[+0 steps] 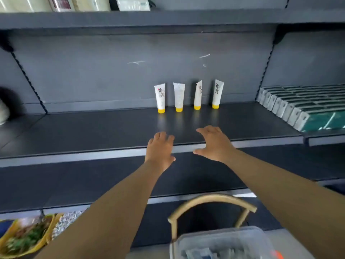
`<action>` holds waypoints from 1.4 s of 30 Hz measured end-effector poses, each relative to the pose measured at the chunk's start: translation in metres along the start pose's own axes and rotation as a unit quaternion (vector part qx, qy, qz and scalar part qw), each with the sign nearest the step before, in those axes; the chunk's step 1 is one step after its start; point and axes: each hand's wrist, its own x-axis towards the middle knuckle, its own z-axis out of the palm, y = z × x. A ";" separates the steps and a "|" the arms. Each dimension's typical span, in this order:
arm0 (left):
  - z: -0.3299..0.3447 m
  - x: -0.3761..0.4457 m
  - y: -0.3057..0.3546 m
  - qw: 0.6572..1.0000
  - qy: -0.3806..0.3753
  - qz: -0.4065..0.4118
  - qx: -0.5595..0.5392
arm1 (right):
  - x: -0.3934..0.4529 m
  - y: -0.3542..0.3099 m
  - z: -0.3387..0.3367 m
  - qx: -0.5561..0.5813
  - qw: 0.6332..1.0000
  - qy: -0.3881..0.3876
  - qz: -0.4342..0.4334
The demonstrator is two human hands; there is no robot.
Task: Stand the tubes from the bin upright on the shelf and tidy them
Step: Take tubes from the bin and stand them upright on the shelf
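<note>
Plainly, shelf: the dark grey shelf (93,135) is spanning the whole view, and its front lip is running under both hands.
Boxes: a block of green-and-white boxes (306,107) is sitting on the neighbouring shelf to the right, well apart from the tubes; any print on them is too blurred to read.
Bin: the clear plastic bin (224,243) is lying at the bottom edge, below and nearer than the hands; what is lying in it is blurred, so whether more tubes are waiting there cannot be told.
Chair back: a brass-coloured curved rail (211,200) is arching just behind the bin.
Tubes: four white tubes (188,96) with yellow caps are standing cap-down in a row at the back of the shelf, long axes upright, the two right ones leaning slightly.
Left hand: the left hand (160,148) is hovering over the front lip, fingers straight and relaxed, gripping nothing.
Right hand: the right hand (212,143) is reaching a little further in, fingers spread, thumb out, likewise gripping nothing.
Key relation: the row is lying straight ahead of and beyond both hands, towards the back wall; the right hand is looking the nearer of the two, roughly in line with the two right tubes, the left in line with the leftmost.
Likely step: the gaps are looking uneven, so tidying seems to be what is left.
Writing: dark brush-style characters with a small red mark are showing on three tubes; the second from the left is showing a plainer face. I cannot read them.
</note>
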 end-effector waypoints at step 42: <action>0.393 -0.174 0.202 0.941 -0.286 0.009 -0.183 | -0.208 0.260 0.379 0.114 0.919 -0.286 0.245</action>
